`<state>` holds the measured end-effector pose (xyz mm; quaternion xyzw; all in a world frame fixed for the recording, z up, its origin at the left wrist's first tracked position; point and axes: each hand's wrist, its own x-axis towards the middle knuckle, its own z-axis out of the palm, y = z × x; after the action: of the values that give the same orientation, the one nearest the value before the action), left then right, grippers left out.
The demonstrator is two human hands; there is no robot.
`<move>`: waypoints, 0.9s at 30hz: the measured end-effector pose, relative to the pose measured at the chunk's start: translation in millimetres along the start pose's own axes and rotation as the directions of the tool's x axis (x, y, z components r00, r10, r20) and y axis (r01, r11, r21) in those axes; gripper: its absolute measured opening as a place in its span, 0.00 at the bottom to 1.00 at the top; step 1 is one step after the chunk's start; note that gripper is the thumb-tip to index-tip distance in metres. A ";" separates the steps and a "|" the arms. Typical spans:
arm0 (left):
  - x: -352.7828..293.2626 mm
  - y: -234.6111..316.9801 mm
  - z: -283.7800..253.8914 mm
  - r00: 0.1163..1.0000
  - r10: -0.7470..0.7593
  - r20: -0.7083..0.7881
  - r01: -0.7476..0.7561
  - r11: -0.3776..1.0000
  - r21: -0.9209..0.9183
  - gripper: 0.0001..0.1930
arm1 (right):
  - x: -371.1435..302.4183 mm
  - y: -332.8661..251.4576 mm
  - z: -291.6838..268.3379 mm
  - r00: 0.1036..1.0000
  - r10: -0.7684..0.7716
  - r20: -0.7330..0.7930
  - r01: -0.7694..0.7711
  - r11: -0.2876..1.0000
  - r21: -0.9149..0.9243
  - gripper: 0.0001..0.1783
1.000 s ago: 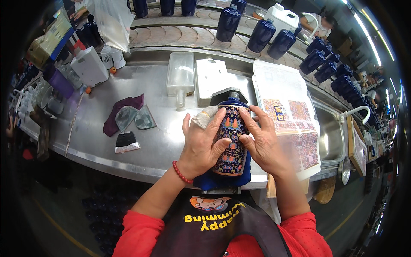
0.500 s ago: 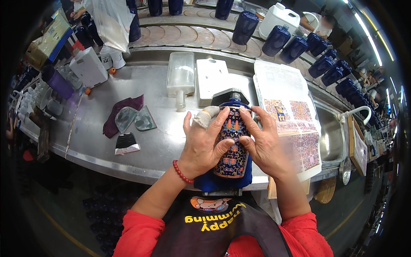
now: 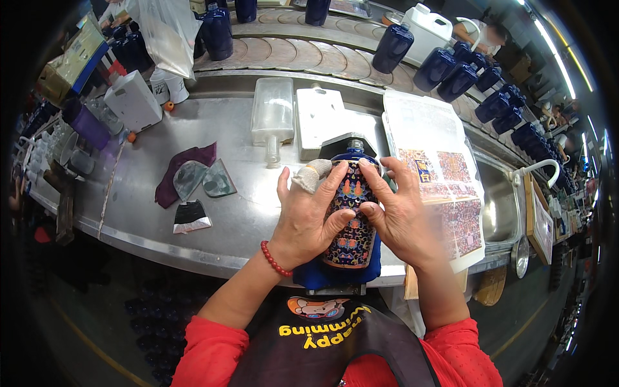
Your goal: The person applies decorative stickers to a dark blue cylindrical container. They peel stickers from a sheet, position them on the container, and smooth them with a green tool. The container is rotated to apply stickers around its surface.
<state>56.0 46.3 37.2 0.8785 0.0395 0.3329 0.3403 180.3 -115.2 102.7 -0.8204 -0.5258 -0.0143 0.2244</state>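
A dark blue bottle (image 3: 354, 240) lies on its back at the counter's front, its neck pointing away from me. A colourful flower-patterned decal covers its upper face. From the left, my left hand (image 3: 304, 218) presses its thumb and a fingertip on the decal; greyish cloth wraps one finger. My right hand (image 3: 401, 216) grips the other side, thumb and forefinger against the decal near the shoulder. Under the bottle is a blue cloth (image 3: 313, 274). Patterned decal sheets (image 3: 454, 226) are stacked beside my right hand.
A clear empty bottle (image 3: 271, 116) and a white box (image 3: 316, 109) stand behind. Scraper pieces (image 3: 219, 177) and a purple cloth (image 3: 173, 180) lie left. Blue bottles (image 3: 393, 48) line the conveyor (image 3: 290, 53) across the back. At right is a sink (image 3: 500, 209).
The blue bottles on the conveyor have shifted along, those in the near row to the right. My hands stay on the decorated bottle, with the fingers barely moved.
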 end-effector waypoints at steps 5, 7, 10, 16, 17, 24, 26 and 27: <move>4.9 0.0 -3.4 1.000 0.013 0.015 -0.014 0.999 0.045 0.33 | 1.7 -1.1 -4.0 1.000 -0.009 0.024 0.011 0.998 -0.057 0.30; 5.9 0.1 -4.2 1.000 0.013 0.008 -0.013 0.999 0.052 0.33 | 2.2 -2.1 -5.0 1.000 -0.002 0.030 0.004 0.998 -0.065 0.30; 6.5 0.2 -4.6 1.000 0.014 0.007 -0.014 0.999 0.049 0.33 | 2.6 -3.8 -5.9 0.999 0.011 0.038 -0.009 0.998 -0.063 0.30; 7.5 -0.1 -4.6 1.000 0.020 0.009 -0.020 0.999 0.034 0.33 | 3.2 -4.5 -7.3 1.000 0.001 0.030 0.000 0.998 -0.062 0.29; 7.5 -0.2 -4.8 1.000 0.022 0.008 -0.022 0.999 0.030 0.33 | 3.2 -4.6 -7.3 1.000 -0.007 0.029 0.009 0.997 -0.072 0.29; 7.1 0.3 -4.3 1.000 0.021 0.004 -0.021 0.999 0.029 0.33 | 5.7 -6.6 -7.3 0.999 0.000 0.033 0.002 0.998 -0.069 0.30; 6.9 -0.2 -4.4 1.000 0.022 0.009 -0.022 0.999 0.027 0.33 | 5.8 -7.7 -7.5 1.000 -0.003 0.020 0.005 0.997 -0.076 0.30; 6.9 -0.4 -4.4 1.000 0.021 0.007 -0.022 0.999 0.031 0.33 | 5.9 -8.0 -7.6 1.000 -0.009 0.011 0.010 0.997 -0.079 0.29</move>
<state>58.7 51.2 43.2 0.8852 0.0340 0.3328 0.3234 177.6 -110.3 113.8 -0.8260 -0.5300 -0.0318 0.1891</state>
